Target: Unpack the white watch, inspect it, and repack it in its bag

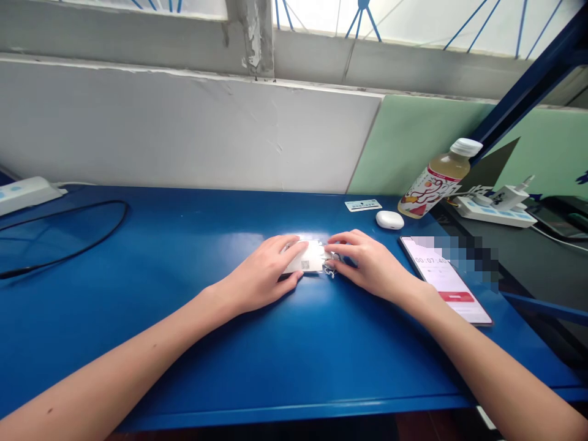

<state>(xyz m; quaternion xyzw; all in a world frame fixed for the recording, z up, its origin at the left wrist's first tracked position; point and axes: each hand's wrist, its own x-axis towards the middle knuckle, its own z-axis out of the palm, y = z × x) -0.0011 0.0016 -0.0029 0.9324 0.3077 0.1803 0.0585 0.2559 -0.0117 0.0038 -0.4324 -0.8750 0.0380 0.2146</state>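
A small white card-like packet [309,257] with a printed square code lies on the blue desk [184,343]. My left hand [264,272] grips its left end, fingers over the top and thumb along the near edge. At the packet's right end is a small shiny, silvery, crinkled thing [331,264], too small to make out; it may be clear plastic or a chain. My right hand [367,260] has its curled fingertips on this shiny thing, close to the packet's edge. Part of the packet is hidden under my left fingers.
To the right lie a phone [459,282] showing a timer, a white earbud case [389,220], a card [362,206] and a drink bottle [429,187]. Behind them sits a power strip [493,211]. A black cable [92,245] and another power strip [27,193] are at left.
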